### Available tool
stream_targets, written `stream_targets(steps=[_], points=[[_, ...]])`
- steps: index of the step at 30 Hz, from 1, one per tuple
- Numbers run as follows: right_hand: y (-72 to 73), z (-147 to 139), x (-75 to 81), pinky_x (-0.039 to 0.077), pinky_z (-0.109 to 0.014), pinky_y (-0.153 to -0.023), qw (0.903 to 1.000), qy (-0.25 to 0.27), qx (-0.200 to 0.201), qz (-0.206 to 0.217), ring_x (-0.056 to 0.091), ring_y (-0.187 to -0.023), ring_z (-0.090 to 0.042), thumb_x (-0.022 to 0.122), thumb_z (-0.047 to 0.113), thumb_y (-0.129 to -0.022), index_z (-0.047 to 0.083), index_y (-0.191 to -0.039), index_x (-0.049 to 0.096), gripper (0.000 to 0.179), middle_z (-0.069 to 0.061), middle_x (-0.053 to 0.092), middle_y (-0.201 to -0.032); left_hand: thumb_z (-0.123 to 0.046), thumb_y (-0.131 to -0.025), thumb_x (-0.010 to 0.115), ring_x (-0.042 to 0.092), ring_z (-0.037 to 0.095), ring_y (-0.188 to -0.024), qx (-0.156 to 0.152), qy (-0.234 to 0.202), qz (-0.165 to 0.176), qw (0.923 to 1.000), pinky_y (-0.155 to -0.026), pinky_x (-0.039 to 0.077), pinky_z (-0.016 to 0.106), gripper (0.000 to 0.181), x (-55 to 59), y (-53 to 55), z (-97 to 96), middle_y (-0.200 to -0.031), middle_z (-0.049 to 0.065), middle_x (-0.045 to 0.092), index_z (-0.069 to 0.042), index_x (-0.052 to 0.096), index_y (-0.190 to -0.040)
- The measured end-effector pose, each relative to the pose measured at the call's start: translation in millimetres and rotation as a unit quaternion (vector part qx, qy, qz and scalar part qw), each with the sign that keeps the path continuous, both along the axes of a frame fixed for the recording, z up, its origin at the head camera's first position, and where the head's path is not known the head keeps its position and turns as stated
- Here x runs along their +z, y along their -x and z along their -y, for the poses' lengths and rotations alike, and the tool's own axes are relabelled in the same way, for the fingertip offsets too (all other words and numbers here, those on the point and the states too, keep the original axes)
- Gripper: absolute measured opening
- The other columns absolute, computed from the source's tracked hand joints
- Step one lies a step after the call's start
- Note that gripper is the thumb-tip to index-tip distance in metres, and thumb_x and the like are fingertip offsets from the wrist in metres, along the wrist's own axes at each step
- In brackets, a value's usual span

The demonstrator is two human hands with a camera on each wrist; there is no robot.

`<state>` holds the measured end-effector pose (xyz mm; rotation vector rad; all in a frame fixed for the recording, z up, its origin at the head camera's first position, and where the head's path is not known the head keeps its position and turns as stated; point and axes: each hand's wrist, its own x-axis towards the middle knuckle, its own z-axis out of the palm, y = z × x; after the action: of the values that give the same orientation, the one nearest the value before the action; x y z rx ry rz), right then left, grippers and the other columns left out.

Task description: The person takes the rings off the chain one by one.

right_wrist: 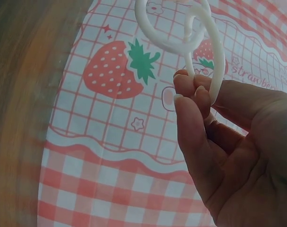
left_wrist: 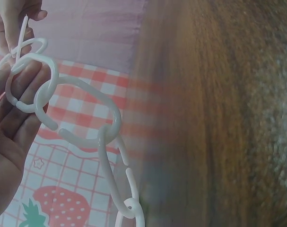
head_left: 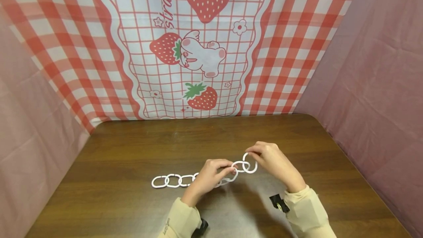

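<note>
A white plastic chain [head_left: 173, 180] of oval links lies partly on the brown table, its right end lifted into the air. My left hand [head_left: 211, 175] pinches a link near that raised end; in the left wrist view several links [left_wrist: 110, 109] hang down from the fingers, some with a small gap in their side. My right hand [head_left: 272, 159] pinches the end link [head_left: 253, 168] between thumb and fingers. In the right wrist view this link [right_wrist: 215, 52] passes through the neighbouring link [right_wrist: 148, 28]. Part of the chain is hidden behind my left hand.
The wooden table [head_left: 132, 150] meets a strawberry-print cloth [head_left: 205, 58] with red checks at its back edge. Pink curtains [head_left: 373, 83] hang at both sides. A black strap piece [head_left: 279, 203] sits by my right sleeve.
</note>
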<state>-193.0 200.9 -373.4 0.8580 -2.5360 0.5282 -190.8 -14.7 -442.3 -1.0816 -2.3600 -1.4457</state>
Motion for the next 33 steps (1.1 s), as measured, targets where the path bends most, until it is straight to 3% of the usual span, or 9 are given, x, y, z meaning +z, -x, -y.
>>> stream_targets(steps=[33], points=[[-4.3, 5.3, 2.2, 0.050, -0.022, -0.058, 1.0000, -0.003, 0.009, -0.001, 0.058, -0.066, -0.005, 0.074, 0.004, -0.081, 0.005, -0.086, 0.075, 0.005, 0.002, 0.068, -0.075, -0.015, -0.092, 0.064, 0.072, 0.018, -0.088, 0.022, 0.007, 0.011, 0.9997, -0.084, 0.057, 0.025, 0.018, -2.7, -1.5, 0.0, -0.092, 0.008, 0.076, -0.001, 0.074, -0.098]])
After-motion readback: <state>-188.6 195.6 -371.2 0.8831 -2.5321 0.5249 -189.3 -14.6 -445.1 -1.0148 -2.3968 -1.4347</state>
